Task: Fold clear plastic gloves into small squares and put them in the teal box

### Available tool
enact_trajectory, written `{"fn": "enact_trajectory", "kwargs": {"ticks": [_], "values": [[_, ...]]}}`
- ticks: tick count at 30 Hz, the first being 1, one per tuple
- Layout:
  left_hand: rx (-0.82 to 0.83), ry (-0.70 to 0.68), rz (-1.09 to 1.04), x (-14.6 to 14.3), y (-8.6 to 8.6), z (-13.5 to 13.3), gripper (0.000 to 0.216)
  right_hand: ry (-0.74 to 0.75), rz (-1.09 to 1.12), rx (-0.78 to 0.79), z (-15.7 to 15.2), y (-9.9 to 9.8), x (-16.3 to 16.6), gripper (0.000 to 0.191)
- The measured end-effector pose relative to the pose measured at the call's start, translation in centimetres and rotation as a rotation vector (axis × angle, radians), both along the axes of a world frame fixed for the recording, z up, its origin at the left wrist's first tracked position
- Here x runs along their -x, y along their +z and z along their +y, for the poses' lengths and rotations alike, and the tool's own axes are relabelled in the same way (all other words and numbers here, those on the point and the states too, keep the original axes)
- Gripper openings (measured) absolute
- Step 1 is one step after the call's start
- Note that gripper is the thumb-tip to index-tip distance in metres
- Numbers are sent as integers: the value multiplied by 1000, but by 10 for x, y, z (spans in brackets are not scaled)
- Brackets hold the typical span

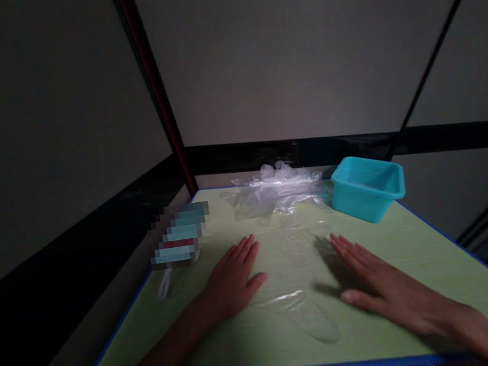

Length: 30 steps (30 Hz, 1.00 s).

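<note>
A thin, clear plastic film [294, 300] lies flat on the table between my hands; whether it is a bag or a disposable glove I cannot make out. My left hand [232, 278] rests palm down at the film's left side, fingers stretched out and thumb apart. On the other side, my right hand [375, 279] is held just above the tabletop, casting a shadow, with its fingers straight and thumb spread. Neither hand holds anything. Beyond them, a crumpled heap of clear plastic pieces [279, 190] lies at the table's far edge.
A turquoise plastic basket [364, 196] stands at the back right of the pale green table [422, 255], which has a blue rim. At the left edge lies a blurred-out flat item [181, 237] with a white strap [164, 284]. Grey wall panels rise behind and left.
</note>
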<state>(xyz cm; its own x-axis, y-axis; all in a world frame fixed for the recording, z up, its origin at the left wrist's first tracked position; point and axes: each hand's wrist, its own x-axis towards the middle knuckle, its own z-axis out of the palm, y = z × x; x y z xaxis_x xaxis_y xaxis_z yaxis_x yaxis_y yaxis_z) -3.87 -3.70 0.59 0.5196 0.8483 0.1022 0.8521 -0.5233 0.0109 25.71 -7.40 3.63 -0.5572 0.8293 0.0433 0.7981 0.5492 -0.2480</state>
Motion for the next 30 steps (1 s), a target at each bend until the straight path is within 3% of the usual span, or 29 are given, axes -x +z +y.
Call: {"fn": "enact_trajectory", "kwargs": {"ticks": [4, 7, 10, 14, 24, 30], "values": [[-22, -4, -27, 1, -1, -1, 59, 106, 24, -46, 45, 10, 29, 71], [-32, -20, -34, 1, -1, -2, 59, 178, 0, -88, 79, -7, 44, 71], [-24, -32, -42, 1, -1, -1, 59, 130, -38, -100, 97, -28, 43, 71], [-9, -20, -48, 2, 1, -1, 60, 104, -66, -113, 98, -38, 35, 71], [44, 52, -25, 5, 2, -3, 65, 94, -111, -102, 95, -31, 38, 76], [-55, 121, -85, 3, 19, 1, 62, 101, -104, -111, 96, -33, 38, 78]]}}
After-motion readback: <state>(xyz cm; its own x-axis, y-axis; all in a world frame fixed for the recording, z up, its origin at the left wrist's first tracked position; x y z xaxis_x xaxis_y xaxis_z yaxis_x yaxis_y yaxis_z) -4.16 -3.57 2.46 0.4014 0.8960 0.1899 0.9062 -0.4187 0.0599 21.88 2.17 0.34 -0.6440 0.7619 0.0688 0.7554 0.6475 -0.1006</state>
